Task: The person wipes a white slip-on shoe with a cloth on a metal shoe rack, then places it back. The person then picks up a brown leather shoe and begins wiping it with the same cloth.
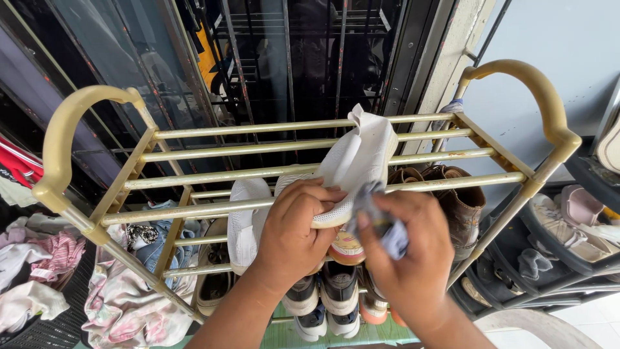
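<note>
Seen from above, a person's left hand [294, 229] closes its grip around the side of a white knit sneaker [352, 165], fingers curled over the upper and thumb underneath, holding the shoe tilted with its heel end raised over the top tier of a yellowed metal shoe rack [290, 145]. The right hand [407, 249] has its grip pinched shut on a crumpled bluish-grey cloth [381, 223], which is pressed against the sneaker's lower edge, just beside the left hand's fingertips. The sneaker sits above the rack's front rails, roughly at the middle of its width, and partly hides the rails behind it. A second white shoe [245, 223] lies on the tier below, just left of the left hand. Brown leather boots [462, 203] stand on that lower tier to the right, near the right hand, and dark sneakers with white soles [323, 300] line the shelf beneath both wrists. Loose clothing in pink and white [123, 304] is heaped at the rack's left foot, with more garments in a dark basket [39, 323] beyond. To the right, a dark curved rack [568, 249] holds pale shoes, and black window bars [290, 58] rise behind.
</note>
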